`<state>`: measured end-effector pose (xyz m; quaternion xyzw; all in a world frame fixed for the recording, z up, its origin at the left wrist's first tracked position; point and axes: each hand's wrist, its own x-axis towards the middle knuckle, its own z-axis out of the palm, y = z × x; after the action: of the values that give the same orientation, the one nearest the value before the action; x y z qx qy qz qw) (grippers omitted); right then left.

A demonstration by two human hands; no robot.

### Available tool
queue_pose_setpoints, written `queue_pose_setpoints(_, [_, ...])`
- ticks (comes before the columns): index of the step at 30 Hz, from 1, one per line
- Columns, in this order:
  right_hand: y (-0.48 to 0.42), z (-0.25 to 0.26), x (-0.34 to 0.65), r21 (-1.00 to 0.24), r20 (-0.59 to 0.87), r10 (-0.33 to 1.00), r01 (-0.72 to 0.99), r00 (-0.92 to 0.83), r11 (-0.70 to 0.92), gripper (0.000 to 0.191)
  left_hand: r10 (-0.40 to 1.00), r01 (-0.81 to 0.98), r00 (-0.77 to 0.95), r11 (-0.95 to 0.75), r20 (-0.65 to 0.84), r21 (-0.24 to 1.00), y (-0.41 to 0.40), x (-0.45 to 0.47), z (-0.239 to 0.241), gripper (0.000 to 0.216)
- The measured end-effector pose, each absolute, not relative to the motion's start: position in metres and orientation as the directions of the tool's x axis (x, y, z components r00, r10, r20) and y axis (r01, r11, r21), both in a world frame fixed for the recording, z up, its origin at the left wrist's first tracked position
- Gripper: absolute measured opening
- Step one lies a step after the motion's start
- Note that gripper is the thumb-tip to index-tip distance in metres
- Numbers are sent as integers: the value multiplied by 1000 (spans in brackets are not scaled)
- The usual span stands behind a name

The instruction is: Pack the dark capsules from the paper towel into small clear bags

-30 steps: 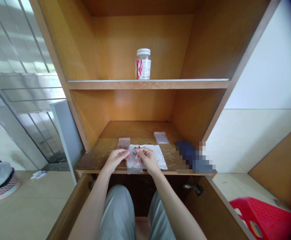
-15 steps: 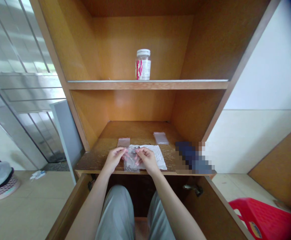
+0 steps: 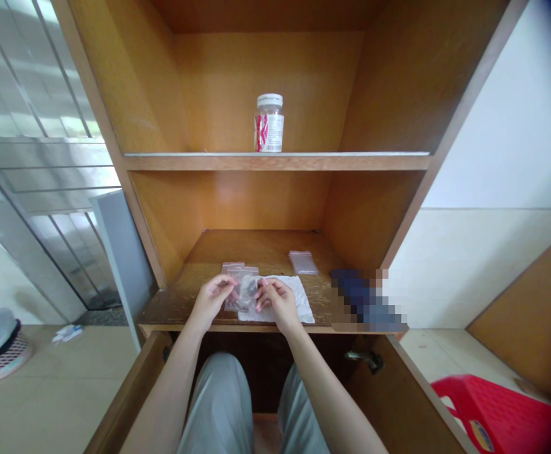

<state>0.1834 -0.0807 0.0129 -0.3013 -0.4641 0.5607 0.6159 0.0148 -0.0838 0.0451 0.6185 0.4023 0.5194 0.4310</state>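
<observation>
My left hand (image 3: 213,301) pinches a small clear zip bag (image 3: 248,290) by its left side, and some fingers show faintly through the plastic. What lies inside the bag is too small to make out. Just right of the bag, my right hand (image 3: 279,304) has thumb and forefinger pressed together; anything between them is too small to name. Below both hands a crumpled white sheet (image 3: 304,306), paper or cloth, is spread on the shelf. Another zip bag (image 3: 232,265) lies partly behind the held one. A further zip bag (image 3: 303,262) rests farther back, to the right.
A white-capped clear jar (image 3: 269,124) stands on the upper shelf (image 3: 351,162). A dark blue item (image 3: 358,296), partly pixelated, lies at the lower shelf's right. Open cabinet doors (image 3: 408,391) flank my knees. A red plastic stool (image 3: 497,410) is at lower right.
The zip bag, between both hands before, has shifted up and slightly left with my left hand. My right fingers have come away from in front of it and now sit beside its right edge.
</observation>
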Motion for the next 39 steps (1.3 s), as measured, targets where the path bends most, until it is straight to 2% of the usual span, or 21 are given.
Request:
queue_pose_setpoints(2, [-80, 12, 183, -890, 229, 971, -419, -70, 179, 35, 949, 129, 58, -315, 310, 941, -79, 13, 54, 27])
queue_pose_setpoints(7, [-79, 12, 184, -890, 227, 972, -419, -69, 178, 35, 909, 195, -149, -358, 389, 913, -53, 12, 67, 36])
queue_pose_setpoints(10, [-79, 12, 184, -894, 227, 971, -411, -69, 180, 33, 914, 256, -153, -331, 376, 908, -33, 14, 60, 36])
queue_pose_setpoints(15, [-81, 13, 184, -899, 234, 969, -396, -74, 187, 32, 950, 230, -110, -263, 293, 937, -9, 14, 38, 38])
queue_pose_setpoints(30, [-81, 12, 185, -905, 252, 964, -374, -83, 204, 29, 939, 320, -106, -280, 328, 905, 1, 8, 19, 42])
queue_pose_setpoints(34, [-81, 12, 184, -910, 256, 962, -359, -91, 208, 30, 929, 420, -150, -249, 337, 873, -2, 9, 23, 44])
queue_pose_setpoints(37, [-81, 10, 182, -917, 269, 957, -333, -106, 220, 31, 874, 507, -240, -258, 422, 823, -8, 11, 31, 39])
queue_pose_setpoints(39, [-80, 8, 181, -926, 287, 950, -288, -122, 242, 30, 805, 496, -285, -340, 520, 799, -15, 13, 36, 31])
